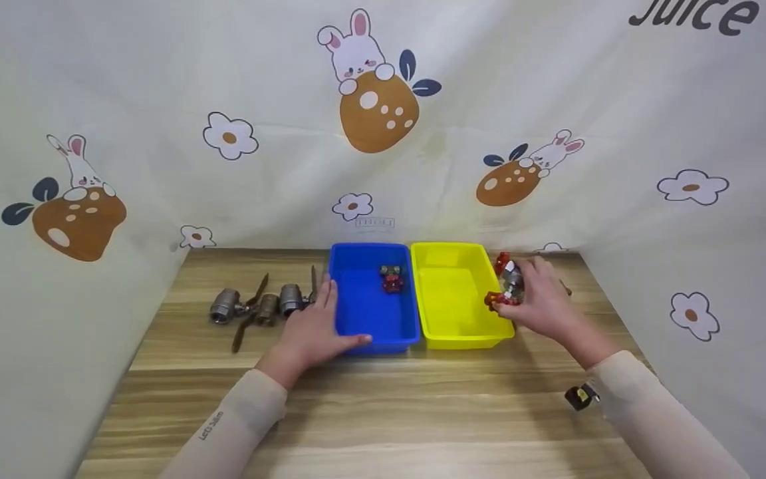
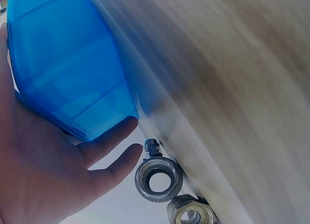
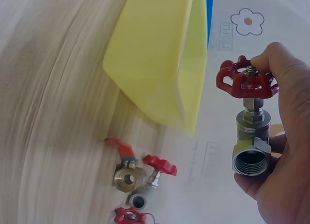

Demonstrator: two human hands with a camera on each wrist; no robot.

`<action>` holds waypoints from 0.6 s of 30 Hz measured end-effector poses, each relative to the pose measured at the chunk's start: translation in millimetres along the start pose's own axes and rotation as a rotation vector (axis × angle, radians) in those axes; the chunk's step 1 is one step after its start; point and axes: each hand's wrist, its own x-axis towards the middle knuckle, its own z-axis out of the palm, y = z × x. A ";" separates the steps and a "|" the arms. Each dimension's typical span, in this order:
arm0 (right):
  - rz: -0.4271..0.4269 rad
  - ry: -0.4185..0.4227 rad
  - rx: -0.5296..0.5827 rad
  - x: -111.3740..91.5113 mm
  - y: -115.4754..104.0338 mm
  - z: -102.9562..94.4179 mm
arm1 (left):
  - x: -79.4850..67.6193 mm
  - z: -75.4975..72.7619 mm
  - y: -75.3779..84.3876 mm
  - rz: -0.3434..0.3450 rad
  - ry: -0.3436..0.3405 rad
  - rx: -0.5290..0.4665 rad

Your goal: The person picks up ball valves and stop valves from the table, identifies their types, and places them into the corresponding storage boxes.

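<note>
My right hand (image 1: pixel 546 299) holds a gate valve (image 3: pixel 253 132) with a red handwheel, just right of the yellow bin (image 1: pixel 453 344). Its thumb presses the wheel while fingers support the steel body, whose threaded opening shows in the right wrist view. My left hand (image 1: pixel 313 332) rests against the left side of the blue bin (image 1: pixel 363 319), fingers straight along the outer wall and thumb reaching over the near corner. Inside the blue bin, toward its far right, lies a small valve (image 1: pixel 392 282) with a red handwheel.
Left of the blue bin lie several metal ball valves (image 1: pixel 225 306) with brownish levers. A brass valve with a red lever (image 3: pixel 126 179) and a red-wheel valve (image 3: pixel 161 165) lie beyond the yellow bin, partly hidden in the head view. A patterned curtain (image 1: pixel 276 186) backs the table.
</note>
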 end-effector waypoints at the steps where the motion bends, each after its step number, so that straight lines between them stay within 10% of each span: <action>1: -0.008 -0.002 -0.004 0.3 -1.8 -0.1 | -0.2 0.0 0.3 0.000 -0.001 -0.001; 18: -0.149 -0.050 0.011 11.3 -34.4 -3.0 | -0.2 1.0 -0.7 0.009 0.003 0.003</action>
